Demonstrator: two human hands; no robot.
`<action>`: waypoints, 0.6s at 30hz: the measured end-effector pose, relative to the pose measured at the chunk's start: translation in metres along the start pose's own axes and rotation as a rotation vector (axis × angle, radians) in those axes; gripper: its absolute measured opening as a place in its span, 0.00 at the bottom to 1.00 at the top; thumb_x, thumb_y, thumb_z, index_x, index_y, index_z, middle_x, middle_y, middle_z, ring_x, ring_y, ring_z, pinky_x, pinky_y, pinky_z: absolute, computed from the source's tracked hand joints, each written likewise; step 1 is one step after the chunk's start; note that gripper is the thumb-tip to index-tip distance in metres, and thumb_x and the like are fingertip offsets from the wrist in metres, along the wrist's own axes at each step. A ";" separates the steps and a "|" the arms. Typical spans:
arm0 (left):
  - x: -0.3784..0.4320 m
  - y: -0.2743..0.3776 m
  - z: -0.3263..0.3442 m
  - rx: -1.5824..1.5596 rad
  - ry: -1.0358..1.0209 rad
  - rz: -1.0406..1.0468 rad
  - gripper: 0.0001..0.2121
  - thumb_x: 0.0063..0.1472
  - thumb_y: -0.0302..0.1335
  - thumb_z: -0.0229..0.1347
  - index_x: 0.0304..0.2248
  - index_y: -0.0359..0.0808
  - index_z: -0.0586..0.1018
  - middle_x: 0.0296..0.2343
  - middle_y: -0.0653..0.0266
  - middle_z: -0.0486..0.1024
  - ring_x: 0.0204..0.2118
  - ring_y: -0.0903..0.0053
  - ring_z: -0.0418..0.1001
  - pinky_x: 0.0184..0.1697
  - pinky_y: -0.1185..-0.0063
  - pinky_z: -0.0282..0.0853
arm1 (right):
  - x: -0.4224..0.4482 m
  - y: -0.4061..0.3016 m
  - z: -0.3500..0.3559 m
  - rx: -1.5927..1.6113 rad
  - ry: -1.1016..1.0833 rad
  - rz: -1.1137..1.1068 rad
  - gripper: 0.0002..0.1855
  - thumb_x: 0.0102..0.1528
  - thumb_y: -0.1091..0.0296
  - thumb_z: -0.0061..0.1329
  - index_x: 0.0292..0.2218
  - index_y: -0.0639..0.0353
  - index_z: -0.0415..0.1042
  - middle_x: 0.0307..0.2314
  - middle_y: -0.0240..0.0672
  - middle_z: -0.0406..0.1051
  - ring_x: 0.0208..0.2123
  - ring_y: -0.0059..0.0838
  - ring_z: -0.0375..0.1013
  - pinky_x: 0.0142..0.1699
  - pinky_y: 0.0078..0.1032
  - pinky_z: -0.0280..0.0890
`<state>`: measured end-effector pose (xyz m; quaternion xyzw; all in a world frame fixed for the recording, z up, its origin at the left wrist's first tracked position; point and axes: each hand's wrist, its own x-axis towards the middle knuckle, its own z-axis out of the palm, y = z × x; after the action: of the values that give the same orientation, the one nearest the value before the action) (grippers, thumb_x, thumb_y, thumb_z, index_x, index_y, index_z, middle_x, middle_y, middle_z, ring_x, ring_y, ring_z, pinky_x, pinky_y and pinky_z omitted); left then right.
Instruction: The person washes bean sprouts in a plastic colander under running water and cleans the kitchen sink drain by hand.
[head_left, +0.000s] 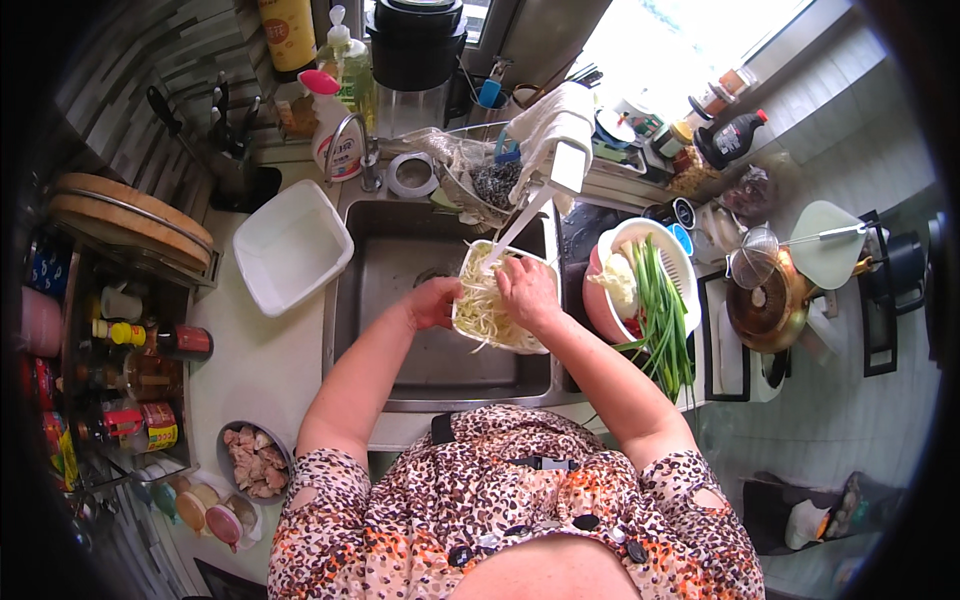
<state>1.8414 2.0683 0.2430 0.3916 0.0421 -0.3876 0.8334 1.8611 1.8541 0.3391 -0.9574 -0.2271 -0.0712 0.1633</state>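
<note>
A white rectangular basket (556, 279) full of bean sprouts (484, 304) is over the right part of the steel sink (390, 330). Water runs from the faucet (567, 169) onto the sprouts. My left hand (437, 302) grips the basket's left side, its fingertips partly hidden. The fingers of my right hand (529, 292) rest on the sprouts at the basket's right side, curled; whether they hold any cannot be told. Right of the sink, a pink bowl with a white colander (686, 285) holds green stalks (660, 315) and a pale vegetable piece (619, 285).
An empty white tub (292, 247) stands on the counter left of the sink. A bowl of raw meat pieces (255, 461) is at the lower left. Behind the sink are a spray bottle (337, 142), a pump bottle (352, 75) and a mesh strainer bag (450, 157).
</note>
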 end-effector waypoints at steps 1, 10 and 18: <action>0.003 0.004 -0.007 0.037 -0.016 -0.045 0.26 0.49 0.34 0.49 0.49 0.34 0.72 0.44 0.60 0.75 0.44 0.69 0.74 0.51 0.69 0.68 | -0.002 -0.002 -0.004 -0.010 -0.032 0.031 0.23 0.57 0.51 0.44 0.45 0.60 0.70 0.40 0.51 0.69 0.44 0.51 0.68 0.49 0.45 0.64; -0.018 0.010 -0.002 0.085 -0.083 0.026 0.27 0.47 0.30 0.49 0.50 0.31 0.71 0.46 0.59 0.74 0.46 0.69 0.74 0.54 0.71 0.65 | 0.009 -0.028 -0.044 -0.121 -0.038 -0.120 0.29 0.55 0.53 0.47 0.52 0.62 0.64 0.53 0.46 0.60 0.57 0.46 0.56 0.58 0.47 0.54; -0.016 0.001 0.000 0.056 -0.127 0.003 0.25 0.48 0.30 0.49 0.47 0.31 0.73 0.44 0.57 0.75 0.46 0.69 0.74 0.53 0.70 0.66 | 0.008 -0.017 -0.012 0.022 -0.219 -0.312 0.33 0.56 0.48 0.44 0.60 0.49 0.56 0.60 0.40 0.50 0.65 0.44 0.40 0.61 0.61 0.42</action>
<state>1.8307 2.0790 0.2495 0.3896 -0.0224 -0.4114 0.8237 1.8592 1.8675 0.3567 -0.9107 -0.3902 0.0115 0.1352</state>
